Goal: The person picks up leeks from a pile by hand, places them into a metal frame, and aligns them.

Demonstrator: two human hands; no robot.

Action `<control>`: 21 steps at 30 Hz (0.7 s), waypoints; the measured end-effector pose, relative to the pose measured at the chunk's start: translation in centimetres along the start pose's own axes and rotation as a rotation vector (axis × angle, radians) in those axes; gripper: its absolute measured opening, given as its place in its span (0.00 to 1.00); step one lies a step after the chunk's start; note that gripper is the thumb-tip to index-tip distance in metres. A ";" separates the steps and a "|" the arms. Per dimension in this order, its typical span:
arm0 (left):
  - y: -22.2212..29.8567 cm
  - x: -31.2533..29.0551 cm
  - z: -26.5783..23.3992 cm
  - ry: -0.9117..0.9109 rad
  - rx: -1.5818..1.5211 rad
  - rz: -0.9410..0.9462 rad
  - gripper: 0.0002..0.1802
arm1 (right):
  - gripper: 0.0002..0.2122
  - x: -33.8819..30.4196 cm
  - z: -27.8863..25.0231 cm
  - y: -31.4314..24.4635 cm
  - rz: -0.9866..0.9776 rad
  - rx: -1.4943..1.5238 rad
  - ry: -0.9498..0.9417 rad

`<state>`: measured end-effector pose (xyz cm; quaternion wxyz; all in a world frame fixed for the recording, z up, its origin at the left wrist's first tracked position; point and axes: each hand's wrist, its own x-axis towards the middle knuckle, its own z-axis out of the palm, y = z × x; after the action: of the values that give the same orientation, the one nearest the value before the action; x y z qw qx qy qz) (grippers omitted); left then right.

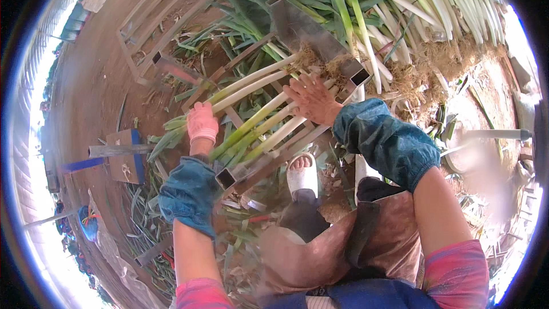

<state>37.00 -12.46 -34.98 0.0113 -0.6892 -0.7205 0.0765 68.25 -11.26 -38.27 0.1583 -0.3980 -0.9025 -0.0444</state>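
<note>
Several long green onions (pixel 251 89) lie slantwise across a metal frame, roots toward the upper right and leaves toward the lower left. My left hand (pixel 203 121), in a pink glove, is closed around the leafy part of the upper stalks. My bare right hand (pixel 312 98) rests palm down on the white ends near the roots, fingers spread. Beside it is the frame's square metal tube (pixel 311 34); a second tube (pixel 257 173) runs under the near side of the stalks.
A big heap of green onions (pixel 423 0) with earthy roots fills the far right. Cut leaves litter the soil around my white shoes (pixel 302 177). At left a metal bar (pixel 123 150) sticks out near a brown board (pixel 124 163). Another metal bar (pixel 497 134) lies at right.
</note>
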 end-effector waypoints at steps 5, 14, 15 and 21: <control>1.3 1.2 -0.8 -0.156 0.154 0.026 0.12 | 0.17 0.5 0.4 0.7 0.086 0.161 -0.295; 7.1 -0.6 -1.2 -0.255 0.010 0.254 0.12 | 0.17 -0.3 -0.3 0.3 -0.005 0.062 0.003; 7.3 -0.7 -1.0 -0.255 -0.041 0.256 0.12 | 0.18 0.0 -0.1 0.3 0.009 0.111 -0.001; 3.5 0.7 0.1 -0.036 -0.312 0.204 0.15 | 0.23 0.6 1.7 0.9 0.009 -0.004 0.048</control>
<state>40.38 -11.68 -35.60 -0.1164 -0.7505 -0.6501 -0.0228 68.12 -9.88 -39.72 0.1792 -0.4013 -0.8966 -0.0548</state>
